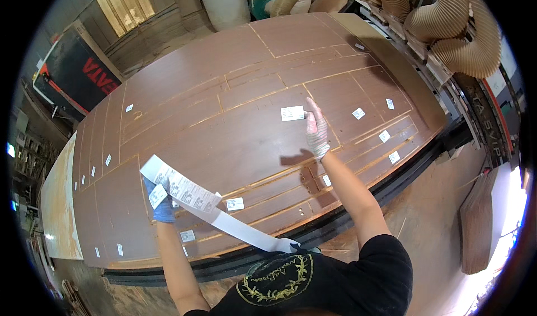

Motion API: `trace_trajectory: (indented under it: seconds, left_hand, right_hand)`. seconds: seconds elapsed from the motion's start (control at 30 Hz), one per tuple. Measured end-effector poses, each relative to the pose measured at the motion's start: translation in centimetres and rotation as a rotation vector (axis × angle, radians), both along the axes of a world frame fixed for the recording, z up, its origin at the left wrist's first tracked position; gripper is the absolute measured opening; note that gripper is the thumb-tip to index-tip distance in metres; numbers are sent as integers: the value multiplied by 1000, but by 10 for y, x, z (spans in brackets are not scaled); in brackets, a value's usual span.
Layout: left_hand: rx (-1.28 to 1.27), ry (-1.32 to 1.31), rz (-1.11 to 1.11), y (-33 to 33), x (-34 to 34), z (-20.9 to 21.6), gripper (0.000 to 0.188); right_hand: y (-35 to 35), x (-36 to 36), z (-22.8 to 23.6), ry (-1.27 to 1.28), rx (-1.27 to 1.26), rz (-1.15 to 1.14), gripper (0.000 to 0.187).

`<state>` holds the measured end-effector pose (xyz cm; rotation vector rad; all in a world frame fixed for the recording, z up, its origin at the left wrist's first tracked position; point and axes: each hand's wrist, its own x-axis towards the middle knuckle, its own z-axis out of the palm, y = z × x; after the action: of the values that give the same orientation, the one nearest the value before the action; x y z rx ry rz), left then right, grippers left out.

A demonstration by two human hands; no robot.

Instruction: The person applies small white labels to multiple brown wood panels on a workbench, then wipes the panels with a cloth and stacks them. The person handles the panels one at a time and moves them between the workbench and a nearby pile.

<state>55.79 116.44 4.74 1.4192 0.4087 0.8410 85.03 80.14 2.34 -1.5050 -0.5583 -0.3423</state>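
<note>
Gripping: left hand (163, 208), label strip (192, 194) trailing right | right hand (317, 134), white label (292, 113) pinched leftward

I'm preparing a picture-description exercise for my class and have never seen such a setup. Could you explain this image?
There is no robot here: a person is working with two gloved hands. The picture comes from a wide fisheye camera worn on the head and looking down, so straight edges appear curved.

The left hand, in a blue glove, holds a long strip of printed labels. The right hand, in a pale striped glove, has a white label at its thumb; whether it is pinched firmly is hard to tell.

Below lies a large brown panel, marked into rectangles by lighter lines, with small labels scattered across it.
</note>
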Motion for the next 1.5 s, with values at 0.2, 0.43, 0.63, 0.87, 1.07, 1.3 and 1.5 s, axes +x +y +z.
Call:
trace_trajectory:
  seconds: [0.2,0.43,0.63,0.87,1.07,1.3,1.5]
  left_hand:
    - [-203,55,-23,25,5,-64,59]
    - [-411,140,9,35,5,-123,57]
    - [-530,133,25,27,5,-143,57]
    - [-740,53,107,39,6,-146,62]
    - [-378,128,107,51,12,-130,52]
    - [-264,77,114,41,18,-96,56]
    - [-385,-134,34,20,11,-70,58]
  right_hand:
    - [56,17,-14,-13,-74,-8,40]
    - [120,74,-50,96,-279,-114,41]
    - [195,157,-82,-37,-773,-372,43]
    - [230,179,-77,-15,-1523,-614,43]
    - [243,162,-119,-402,-1571,-123,70]
    - [235,60,-59,164,-905,564,32]
    - [237,-122,4,587,-426,1169,37]
